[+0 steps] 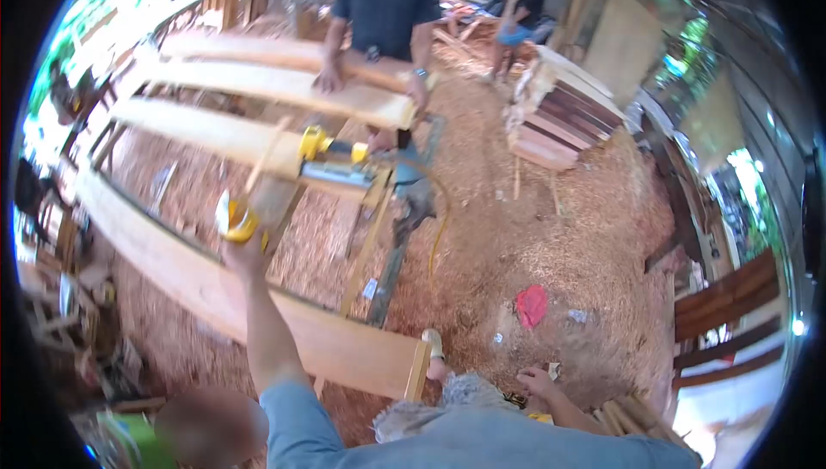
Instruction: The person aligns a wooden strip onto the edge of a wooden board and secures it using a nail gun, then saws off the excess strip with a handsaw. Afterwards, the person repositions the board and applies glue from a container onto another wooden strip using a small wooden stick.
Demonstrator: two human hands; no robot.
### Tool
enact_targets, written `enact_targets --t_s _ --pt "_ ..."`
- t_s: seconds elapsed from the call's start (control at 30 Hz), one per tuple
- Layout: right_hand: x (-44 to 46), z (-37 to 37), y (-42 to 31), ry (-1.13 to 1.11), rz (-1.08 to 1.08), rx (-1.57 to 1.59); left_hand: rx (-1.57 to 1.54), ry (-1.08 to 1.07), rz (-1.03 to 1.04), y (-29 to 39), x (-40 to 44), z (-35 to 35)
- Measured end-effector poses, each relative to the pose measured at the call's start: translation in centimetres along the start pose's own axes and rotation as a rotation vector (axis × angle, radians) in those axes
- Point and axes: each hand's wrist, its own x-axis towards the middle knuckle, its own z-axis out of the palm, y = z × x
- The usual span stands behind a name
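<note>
My left hand (pixel 245 249) reaches out over the near long board (pixel 327 336), closed around a yellow and white object (pixel 237 218) whose kind is blurred. My right hand (pixel 538 383) is low and near my body, its fingers apart and nothing visible in them. A yellow power tool (pixel 331 148) rests at the end of the middle board (pixel 215 135). Close to my body, a pale rounded object (pixel 433 344) stands beside the near board's end.
Across the frame a person in a dark shirt (pixel 387 13) has hands on another board (pixel 284 88). A further person (pixel 527 9) is behind. Stacked timber (pixel 564 116) stands at the right. A red item (pixel 532 305) and a yellow hose (pixel 446 215) lie over shavings.
</note>
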Motion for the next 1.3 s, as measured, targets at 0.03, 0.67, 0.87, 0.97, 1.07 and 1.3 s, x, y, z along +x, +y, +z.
enact_targets --t_s 0.03,0.67,0.87,0.97,1.07,1.3 --pt "-1.5 0.4 -1.3 0.005 0.15 0.071 -0.278 -0.015 -0.075 3.6 -0.5 -0.6" --pt "4.8 11.5 22.0 -0.165 -0.092 -0.406 0.769 -0.64 0.168 5.8 -21.1 -11.6" --pt "-2.3 15.7 0.0 -0.517 0.1 -0.477 0.564 -0.788 0.196 9.9 -25.8 -16.2" --pt "0.3 22.2 -0.2 -0.751 -0.23 -0.476 0.291 -0.673 -0.081 4.4 -21.5 -18.0" --pt "-8.0 19.0 -12.3 -1.048 -0.189 -0.084 0.618 -0.612 -0.029 4.3 -15.8 -19.5" --pt "-2.6 24.7 -30.5 -0.605 -0.607 0.449 0.637 -0.674 0.01 -2.0 -5.5 -20.7"
